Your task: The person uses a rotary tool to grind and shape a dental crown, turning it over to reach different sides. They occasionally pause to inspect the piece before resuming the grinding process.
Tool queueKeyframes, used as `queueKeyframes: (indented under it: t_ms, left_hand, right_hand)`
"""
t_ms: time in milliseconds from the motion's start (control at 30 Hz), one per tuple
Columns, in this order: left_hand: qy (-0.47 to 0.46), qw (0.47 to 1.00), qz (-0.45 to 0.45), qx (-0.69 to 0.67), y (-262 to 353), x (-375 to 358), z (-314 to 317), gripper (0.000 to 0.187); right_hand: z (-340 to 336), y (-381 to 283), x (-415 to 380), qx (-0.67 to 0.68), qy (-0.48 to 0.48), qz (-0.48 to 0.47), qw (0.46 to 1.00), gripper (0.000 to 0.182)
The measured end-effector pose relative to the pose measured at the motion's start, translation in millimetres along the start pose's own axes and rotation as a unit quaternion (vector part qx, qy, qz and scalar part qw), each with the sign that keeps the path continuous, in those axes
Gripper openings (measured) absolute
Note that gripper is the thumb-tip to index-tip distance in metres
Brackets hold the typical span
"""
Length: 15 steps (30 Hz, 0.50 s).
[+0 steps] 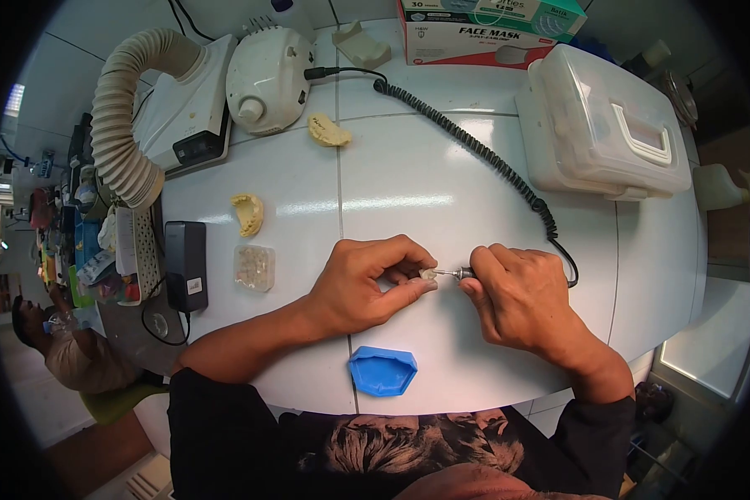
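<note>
Above the middle of the white table, my left hand (362, 279) pinches a small whitish, tooth-like piece (427, 273) between thumb and fingers. My right hand (521, 296) is wrapped around a rotary handpiece (465, 272), its thin metal tip pointing left and meeting the piece or almost so; contact is too small to tell. From behind the right hand, a coiled black cord (475, 146) runs up to a white control unit (268, 79). Just below the left hand lies a blue tray-like mould (383, 372). Most of the handpiece's body is hidden by my right fingers.
Left of my hands are yellowish dental casts (248, 215), a clear box (254, 287) of small pieces and a black power adapter (186, 267). A ribbed hose (112, 117) curves at the upper left. A lidded plastic case (592, 125) stands upper right. Another person (79, 358) sits far left.
</note>
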<state>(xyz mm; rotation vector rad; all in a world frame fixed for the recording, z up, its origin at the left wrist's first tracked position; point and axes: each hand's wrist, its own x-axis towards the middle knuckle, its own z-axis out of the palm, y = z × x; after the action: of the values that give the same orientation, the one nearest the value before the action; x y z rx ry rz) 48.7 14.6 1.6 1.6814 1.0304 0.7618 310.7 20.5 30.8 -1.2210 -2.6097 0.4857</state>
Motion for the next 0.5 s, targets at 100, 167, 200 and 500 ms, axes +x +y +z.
queueKeyframes:
  t_ms: [100,167,200,500]
  left_hand:
    - [-0.002,1.000,-0.008,-0.004,2.4,-0.1,-1.1,0.025]
    - [-0.003,1.000,-0.008,-0.007,2.6,0.6,-2.5,0.026]
    - [-0.001,1.000,-0.004,-0.013,2.2,0.7,-2.4,0.025]
    - [0.005,0.999,-0.005,-0.033,1.5,-0.5,-0.5,0.021]
  right_hand:
    - [-0.3,-0.2,-0.5,0.001,-0.006,0.005,1.000,0.029]
    - [-0.4,0.2,-0.4,0.003,-0.006,0.008,1.000,0.029]
    - [-0.3,0.1,-0.4,0.004,-0.008,0.011,1.000,0.029]
    - [-1.3,-1.2,-0.1,0.001,-0.013,0.010,1.000,0.029]
